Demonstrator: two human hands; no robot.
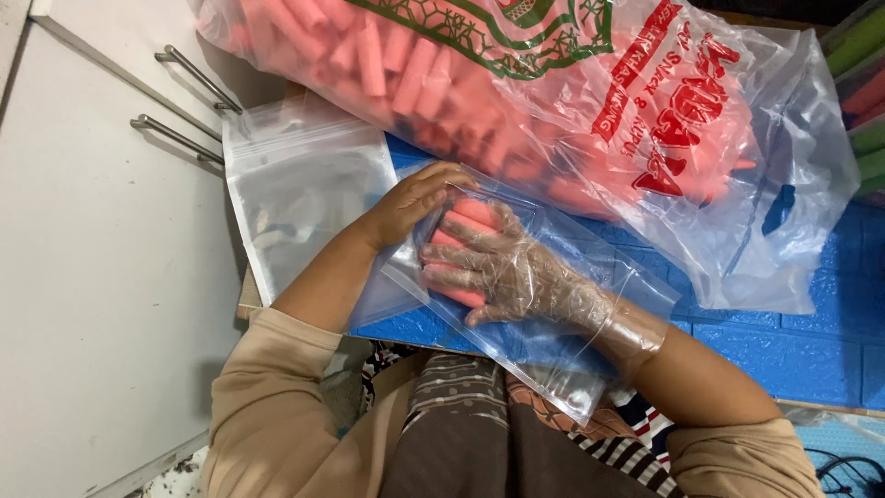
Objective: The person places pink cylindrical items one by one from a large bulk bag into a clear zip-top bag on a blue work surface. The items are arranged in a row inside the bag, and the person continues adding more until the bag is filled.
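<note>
A small clear zip pouch is being held flat on the blue tabletop by both hands. The left hand, bare, is being curled over the pouch's far edge, fingers clamped on the plastic at its mouth. The right hand, covered in a thin transparent glove, is being pushed inside the pouch, fingers closed around several pink stick snacks that are being kept together in the pouch's upper end. Just beyond the hands, a large clear printed bag packed with the same pink sticks is being rested on the tabletop, its side touching the pouch area. A stack of empty zip pouches is lying just left of the left hand, overhanging the tabletop edge. White cabinet doors with metal bar handles are being seen at left.
</note>
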